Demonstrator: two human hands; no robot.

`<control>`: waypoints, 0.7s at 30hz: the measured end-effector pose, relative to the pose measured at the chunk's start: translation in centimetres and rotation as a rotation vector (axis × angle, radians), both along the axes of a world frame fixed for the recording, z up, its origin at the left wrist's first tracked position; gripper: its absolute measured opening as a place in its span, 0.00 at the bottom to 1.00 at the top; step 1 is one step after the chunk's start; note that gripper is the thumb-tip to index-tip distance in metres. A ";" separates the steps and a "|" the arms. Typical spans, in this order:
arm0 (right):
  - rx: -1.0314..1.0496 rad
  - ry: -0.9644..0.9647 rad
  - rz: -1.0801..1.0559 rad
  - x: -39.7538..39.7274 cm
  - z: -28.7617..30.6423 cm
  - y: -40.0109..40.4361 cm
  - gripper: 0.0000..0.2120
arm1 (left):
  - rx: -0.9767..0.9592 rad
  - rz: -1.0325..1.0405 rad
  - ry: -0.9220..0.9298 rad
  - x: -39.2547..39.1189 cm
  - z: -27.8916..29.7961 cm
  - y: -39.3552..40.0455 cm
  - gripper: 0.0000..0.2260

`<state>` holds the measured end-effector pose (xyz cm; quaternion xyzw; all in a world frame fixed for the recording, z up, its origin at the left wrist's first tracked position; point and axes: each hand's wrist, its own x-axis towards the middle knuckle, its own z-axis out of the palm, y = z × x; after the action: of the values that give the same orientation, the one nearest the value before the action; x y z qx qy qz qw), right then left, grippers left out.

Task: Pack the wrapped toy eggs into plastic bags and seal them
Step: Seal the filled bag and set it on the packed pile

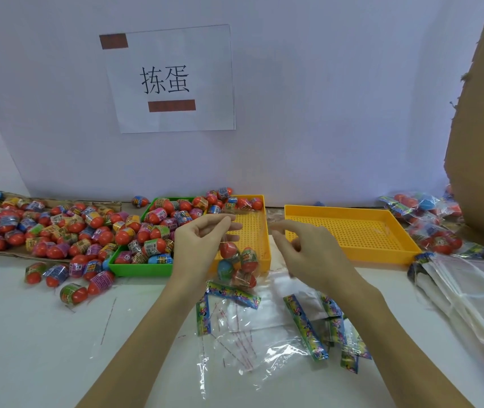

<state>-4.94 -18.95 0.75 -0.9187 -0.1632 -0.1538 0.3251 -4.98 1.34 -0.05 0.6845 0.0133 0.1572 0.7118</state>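
Both hands, left (202, 240) and right (302, 248), pinch the raised bag (242, 254).

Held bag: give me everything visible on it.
The held bag is clear, thin plastic, hanging upright above the table in front of the yellow tray. The left hand pinches one top corner and the right hand the other, stretching the mouth, which looks unsealed. About four wrapped eggs sit bunched in its bottom: red shells, one blue, printed wrappers. Its lower end hangs just above the empty bags; contact unclear.
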 end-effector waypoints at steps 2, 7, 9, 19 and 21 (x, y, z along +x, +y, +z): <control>0.054 -0.002 -0.009 0.0 0.1 0.2 0.17 | -0.011 0.002 0.004 0.0 0.0 0.0 0.05; 0.265 0.016 0.013 -0.2 -0.2 1.3 0.13 | -0.032 -0.011 -0.002 -0.2 -0.2 -0.1 0.06; 0.342 0.061 -0.005 0.0 -0.6 1.6 0.08 | -0.023 -0.020 0.007 -0.3 -0.2 -0.3 0.07; 0.789 0.327 -0.029 0.8 -0.6 -0.8 0.05 | -0.021 -0.369 0.183 0.5 0.0 1.2 0.09; 0.824 0.338 -0.001 0.9 -0.5 -1.0 0.06 | 0.080 -0.387 0.157 0.4 -0.2 1.2 0.12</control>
<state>-4.08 -19.97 0.22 -0.7248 -0.0324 -0.0538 0.6861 -4.63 2.55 -0.23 0.7122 -0.0693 -0.0360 0.6977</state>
